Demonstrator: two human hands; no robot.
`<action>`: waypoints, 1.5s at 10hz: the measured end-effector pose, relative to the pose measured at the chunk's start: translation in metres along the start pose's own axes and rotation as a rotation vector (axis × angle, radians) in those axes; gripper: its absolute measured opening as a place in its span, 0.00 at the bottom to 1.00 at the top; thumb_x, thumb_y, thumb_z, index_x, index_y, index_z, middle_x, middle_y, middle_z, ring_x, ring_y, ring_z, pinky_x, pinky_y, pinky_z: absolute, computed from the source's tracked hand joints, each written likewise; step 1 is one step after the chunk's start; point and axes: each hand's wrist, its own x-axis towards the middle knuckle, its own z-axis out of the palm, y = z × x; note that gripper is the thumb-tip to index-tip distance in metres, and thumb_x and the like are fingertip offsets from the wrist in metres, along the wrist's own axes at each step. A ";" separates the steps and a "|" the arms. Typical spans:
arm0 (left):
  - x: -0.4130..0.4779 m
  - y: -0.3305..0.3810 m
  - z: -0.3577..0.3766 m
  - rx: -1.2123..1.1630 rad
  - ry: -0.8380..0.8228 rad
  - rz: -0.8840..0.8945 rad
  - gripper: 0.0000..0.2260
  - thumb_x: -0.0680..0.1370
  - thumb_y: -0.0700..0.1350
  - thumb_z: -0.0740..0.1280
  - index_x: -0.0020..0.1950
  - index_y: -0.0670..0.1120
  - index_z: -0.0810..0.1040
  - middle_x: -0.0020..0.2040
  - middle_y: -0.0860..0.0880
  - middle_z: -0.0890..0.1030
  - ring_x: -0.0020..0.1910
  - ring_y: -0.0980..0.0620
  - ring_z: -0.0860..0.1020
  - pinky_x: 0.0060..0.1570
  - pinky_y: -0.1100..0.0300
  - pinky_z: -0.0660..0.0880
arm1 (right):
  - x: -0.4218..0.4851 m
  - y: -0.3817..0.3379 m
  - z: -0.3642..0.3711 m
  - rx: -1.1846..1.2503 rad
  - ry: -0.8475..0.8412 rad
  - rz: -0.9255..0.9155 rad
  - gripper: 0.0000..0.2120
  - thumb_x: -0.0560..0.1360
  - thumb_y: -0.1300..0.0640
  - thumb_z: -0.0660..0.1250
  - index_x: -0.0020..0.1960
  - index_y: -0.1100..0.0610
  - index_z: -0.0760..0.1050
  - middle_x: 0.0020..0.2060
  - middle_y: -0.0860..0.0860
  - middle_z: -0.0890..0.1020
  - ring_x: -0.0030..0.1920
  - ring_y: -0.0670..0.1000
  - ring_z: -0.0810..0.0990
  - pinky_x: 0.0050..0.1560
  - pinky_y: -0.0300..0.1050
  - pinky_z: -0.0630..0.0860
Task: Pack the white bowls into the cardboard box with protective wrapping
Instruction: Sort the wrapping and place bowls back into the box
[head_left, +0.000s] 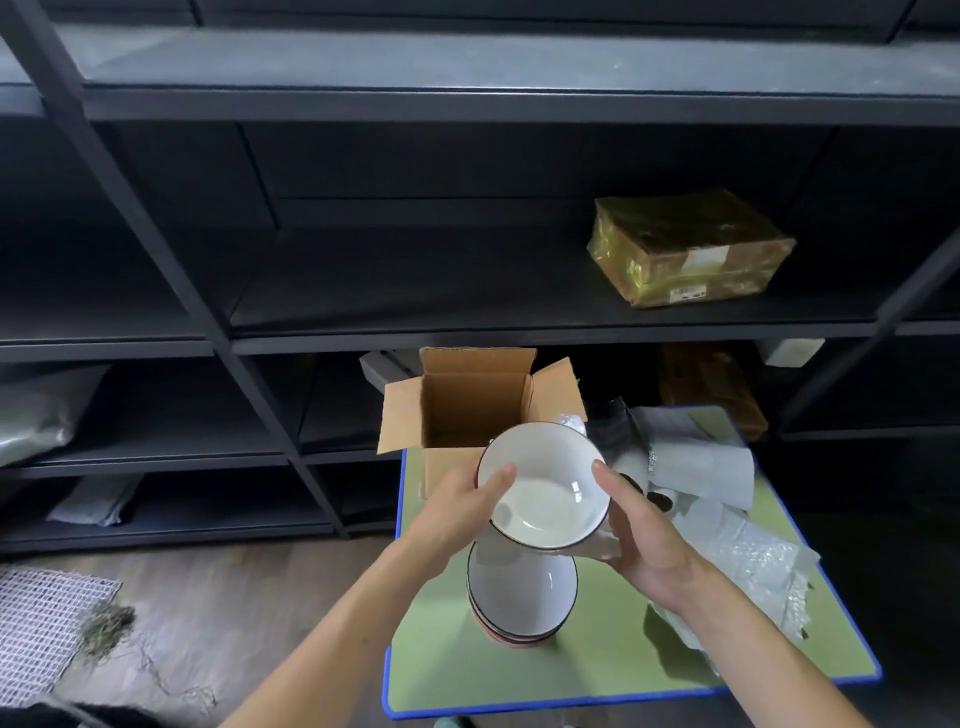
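Green table (613, 670) before dark shelving (467, 104) carries open cardboard box (467, 405), bowl stack (519, 597), bubble wrap (753, 566). Above the stack, left hand (462, 504) and right hand (644, 535) grip one white bowl (540, 493), thumbs over rim.

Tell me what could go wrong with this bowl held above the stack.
1. The held bowl is bare; boxed so it may chip, while bubble wrap lies unused on the right.
2. Left hand and right hand hold it right over the stack; a slip could crack several.
3. The cardboard box sits at the table's far edge and could be pushed off.
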 end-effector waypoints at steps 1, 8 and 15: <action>0.001 -0.004 -0.015 0.033 0.019 -0.007 0.09 0.84 0.51 0.59 0.59 0.54 0.78 0.51 0.54 0.83 0.52 0.54 0.80 0.49 0.60 0.77 | 0.011 0.002 0.009 -0.072 0.012 0.003 0.19 0.83 0.47 0.57 0.67 0.54 0.77 0.61 0.55 0.82 0.61 0.56 0.81 0.59 0.61 0.79; 0.093 0.045 -0.086 0.340 0.268 -0.001 0.14 0.83 0.55 0.57 0.60 0.49 0.76 0.48 0.46 0.82 0.47 0.47 0.81 0.50 0.49 0.81 | 0.137 -0.056 0.048 -0.731 0.201 -0.032 0.18 0.78 0.69 0.55 0.65 0.57 0.71 0.54 0.52 0.78 0.55 0.53 0.78 0.46 0.49 0.84; 0.192 -0.007 -0.043 0.016 0.247 -0.575 0.25 0.81 0.46 0.62 0.76 0.39 0.60 0.72 0.40 0.70 0.70 0.39 0.70 0.67 0.49 0.70 | 0.250 -0.007 0.042 -1.254 0.280 0.452 0.32 0.83 0.60 0.56 0.78 0.70 0.42 0.60 0.61 0.75 0.58 0.60 0.76 0.46 0.46 0.71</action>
